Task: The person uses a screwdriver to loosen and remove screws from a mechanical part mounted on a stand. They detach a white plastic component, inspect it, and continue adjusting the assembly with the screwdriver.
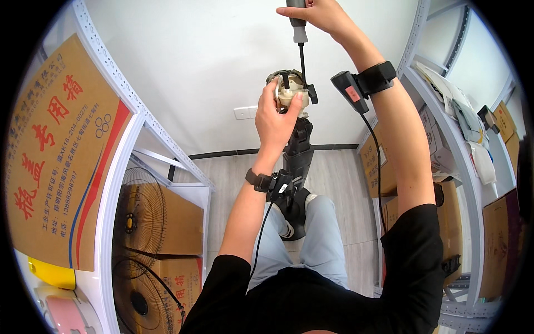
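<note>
In front of me stands a pedestal fan's black pole [299,158], with a bare cream fan motor [286,99] on top and a black shaft rising from it. My left hand [273,125] wraps round the side of this motor, thumb on the near side. My right hand [322,15] is raised at the top edge of the view, closed round the grey handle of a screwdriver [300,35]. Its long black blade points down to the motor's right side, by a small black knob [312,94]; whether the tip sits in a screw is too small to tell.
Fan grilles [146,214] lean against cardboard boxes [181,222] on the left. White metal racks [103,222] flank me, the right one holding cartons and papers. Behind the motor is a white wall with a socket [245,113]. Cables [380,172] hang from both wrist devices.
</note>
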Demonstrator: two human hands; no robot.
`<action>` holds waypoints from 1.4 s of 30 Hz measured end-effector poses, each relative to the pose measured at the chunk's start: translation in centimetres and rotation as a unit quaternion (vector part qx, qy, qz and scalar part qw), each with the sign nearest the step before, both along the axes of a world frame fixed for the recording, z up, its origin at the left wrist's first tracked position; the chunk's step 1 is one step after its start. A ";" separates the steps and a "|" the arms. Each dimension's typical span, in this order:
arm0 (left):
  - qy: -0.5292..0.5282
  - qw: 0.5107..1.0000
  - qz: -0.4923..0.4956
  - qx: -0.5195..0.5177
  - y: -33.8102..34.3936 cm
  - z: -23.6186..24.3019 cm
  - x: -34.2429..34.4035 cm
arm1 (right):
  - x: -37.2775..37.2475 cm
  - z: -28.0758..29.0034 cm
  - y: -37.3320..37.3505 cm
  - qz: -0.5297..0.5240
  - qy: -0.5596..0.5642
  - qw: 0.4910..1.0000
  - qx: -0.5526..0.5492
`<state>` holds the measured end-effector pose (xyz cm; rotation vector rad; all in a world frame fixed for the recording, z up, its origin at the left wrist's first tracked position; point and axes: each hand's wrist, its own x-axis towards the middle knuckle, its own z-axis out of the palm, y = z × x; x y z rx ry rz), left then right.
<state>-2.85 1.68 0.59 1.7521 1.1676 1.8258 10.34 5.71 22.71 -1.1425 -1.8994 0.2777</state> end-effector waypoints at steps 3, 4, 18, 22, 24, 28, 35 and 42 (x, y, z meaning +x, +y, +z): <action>-0.001 1.000 -0.002 -0.010 -0.2 0.1 0.2 | 1.9 -0.3 1.6 0.143 0.087 0.985 -0.039; -0.003 1.000 -0.004 -0.007 -0.1 0.0 0.2 | 1.7 -0.2 1.3 0.181 0.114 0.975 -0.057; -0.004 1.000 -0.001 0.000 0.1 -0.2 -0.1 | 0.2 -0.2 0.1 0.087 0.047 0.995 -0.031; -0.006 1.000 -0.007 0.007 0.1 -0.2 0.2 | 0.1 0.1 0.3 0.005 -0.003 1.000 0.020; -0.007 1.000 -0.010 0.004 0.1 -0.2 0.4 | 1.5 -0.2 1.7 0.088 0.045 0.995 0.005; -0.010 1.000 -0.007 -0.001 0.3 -0.3 0.0 | 0.3 -0.2 0.3 0.036 -0.004 0.999 0.007; -0.003 1.000 -0.002 -0.004 0.0 -0.2 0.3 | 1.5 -0.6 1.7 0.129 0.065 0.989 -0.013; 0.000 1.000 -0.002 -0.002 -0.1 0.0 0.0 | -0.1 0.2 0.3 0.007 0.006 1.000 0.029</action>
